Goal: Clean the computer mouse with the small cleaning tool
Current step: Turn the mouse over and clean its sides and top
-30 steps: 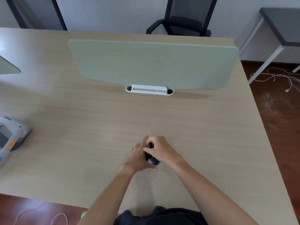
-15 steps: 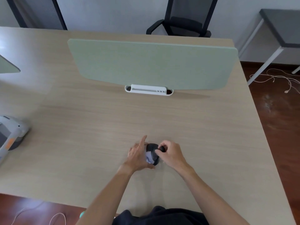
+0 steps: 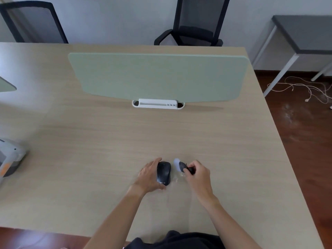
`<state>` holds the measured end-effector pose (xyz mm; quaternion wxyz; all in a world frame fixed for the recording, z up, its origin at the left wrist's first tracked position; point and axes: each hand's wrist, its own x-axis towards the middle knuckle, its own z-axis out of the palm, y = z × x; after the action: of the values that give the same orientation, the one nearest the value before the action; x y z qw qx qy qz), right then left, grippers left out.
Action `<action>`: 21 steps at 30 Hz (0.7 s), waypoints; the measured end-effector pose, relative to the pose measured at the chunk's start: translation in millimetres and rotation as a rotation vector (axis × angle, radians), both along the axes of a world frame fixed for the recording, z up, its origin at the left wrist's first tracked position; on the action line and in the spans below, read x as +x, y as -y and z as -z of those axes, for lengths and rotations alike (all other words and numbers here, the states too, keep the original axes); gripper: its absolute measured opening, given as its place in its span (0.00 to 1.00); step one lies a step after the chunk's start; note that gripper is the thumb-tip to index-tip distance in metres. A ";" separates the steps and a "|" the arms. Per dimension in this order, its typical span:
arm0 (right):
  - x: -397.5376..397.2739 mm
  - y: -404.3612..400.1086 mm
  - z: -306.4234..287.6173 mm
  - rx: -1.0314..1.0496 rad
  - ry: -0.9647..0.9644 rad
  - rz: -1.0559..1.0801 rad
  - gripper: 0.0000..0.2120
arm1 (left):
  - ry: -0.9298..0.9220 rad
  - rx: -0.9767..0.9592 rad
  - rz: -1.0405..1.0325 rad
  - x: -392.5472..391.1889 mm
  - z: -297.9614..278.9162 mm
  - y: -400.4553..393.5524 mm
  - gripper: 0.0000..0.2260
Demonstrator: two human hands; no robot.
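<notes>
A black computer mouse (image 3: 163,173) lies on the wooden desk (image 3: 89,159), near its front edge, with pale lettering at its near end. My left hand (image 3: 149,177) cups its left side, fingers along the mouse. Just to the right, my right hand (image 3: 197,174) pinches a small dark cleaning tool (image 3: 185,168) whose rounded dark pad and pale blurred tip point toward the mouse. The tool is apart from the mouse by a narrow gap.
A pale green divider panel (image 3: 158,76) stands across the desk in a white holder (image 3: 158,104). A white and grey device (image 3: 9,159) sits at the left edge. Office chairs (image 3: 194,27) stand behind the desk, and a grey side table (image 3: 303,35) with loose cables (image 3: 305,88) is at right.
My right hand has drawn the tool off the mouse to the right. The mouse top is now uncovered, and my left hand still holds its left side.
</notes>
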<state>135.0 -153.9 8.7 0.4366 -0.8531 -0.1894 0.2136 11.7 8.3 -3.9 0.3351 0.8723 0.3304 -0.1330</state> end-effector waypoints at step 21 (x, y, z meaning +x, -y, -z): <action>-42.9 28.3 31.4 -0.191 0.016 -0.311 0.14 | 0.022 0.001 -0.027 -4.7 -2.1 28.5 0.37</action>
<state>92.1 -182.2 -22.7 0.3137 -0.8527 -0.3015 0.2890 6.9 -20.2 -1.8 0.3399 0.8693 0.3386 -0.1187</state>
